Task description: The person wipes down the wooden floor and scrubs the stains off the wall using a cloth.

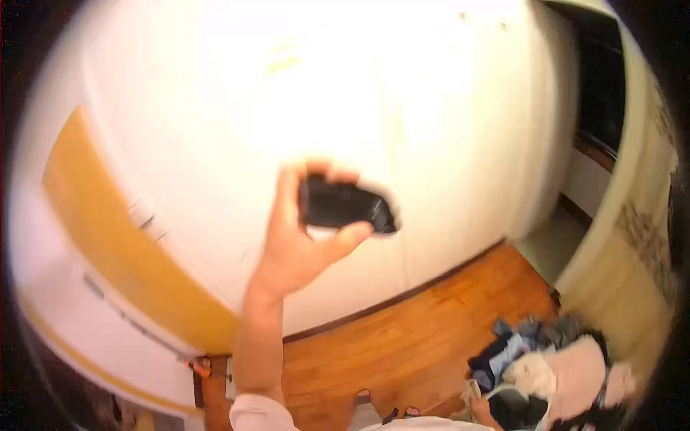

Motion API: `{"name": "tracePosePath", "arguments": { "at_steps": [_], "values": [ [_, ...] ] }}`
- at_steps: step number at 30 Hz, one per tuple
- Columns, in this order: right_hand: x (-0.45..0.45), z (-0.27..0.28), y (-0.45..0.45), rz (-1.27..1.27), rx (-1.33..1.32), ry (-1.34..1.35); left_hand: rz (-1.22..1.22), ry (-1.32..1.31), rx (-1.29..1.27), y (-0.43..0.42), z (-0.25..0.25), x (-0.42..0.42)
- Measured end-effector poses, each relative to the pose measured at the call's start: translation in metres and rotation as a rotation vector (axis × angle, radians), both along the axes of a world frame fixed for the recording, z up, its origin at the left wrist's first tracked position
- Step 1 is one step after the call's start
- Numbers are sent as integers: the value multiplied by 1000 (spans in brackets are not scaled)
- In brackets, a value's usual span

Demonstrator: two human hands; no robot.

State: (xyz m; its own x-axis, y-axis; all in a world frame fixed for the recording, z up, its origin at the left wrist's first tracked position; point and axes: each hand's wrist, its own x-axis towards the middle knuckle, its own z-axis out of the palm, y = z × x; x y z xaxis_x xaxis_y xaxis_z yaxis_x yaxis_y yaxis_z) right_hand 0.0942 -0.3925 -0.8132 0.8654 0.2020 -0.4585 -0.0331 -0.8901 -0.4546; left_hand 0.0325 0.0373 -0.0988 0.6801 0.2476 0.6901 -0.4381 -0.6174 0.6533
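Observation:
My left hand [302, 244] is raised in front of the wall, closed around a black oblong object [338, 205]. The object has rounded edges and a glossy right end; blur hides its exact kind. My fingers lie along its top and my thumb presses from below. Low in the view, my right hand [480, 409] is partly visible beside a heap of clothes [560, 373]. It is close to a dark garment and some beige cloth, but its fingers are too unclear to tell whether it grips them.
A bright white wall [431, 144] with a yellow band [136, 237] rises ahead. Wooden floor [402, 337] runs along its base, with my feet at the bottom. On the right are a doorway [568, 215] and a patterned curtain-like surface [632, 287].

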Motion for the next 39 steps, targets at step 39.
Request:
{"name": "tracePosePath", "arguments": {
  "at_steps": [39],
  "values": [
    [-411,90,-36,-1540,185,647,-1040,1019,177,-269,-551,13]
  ]
}}
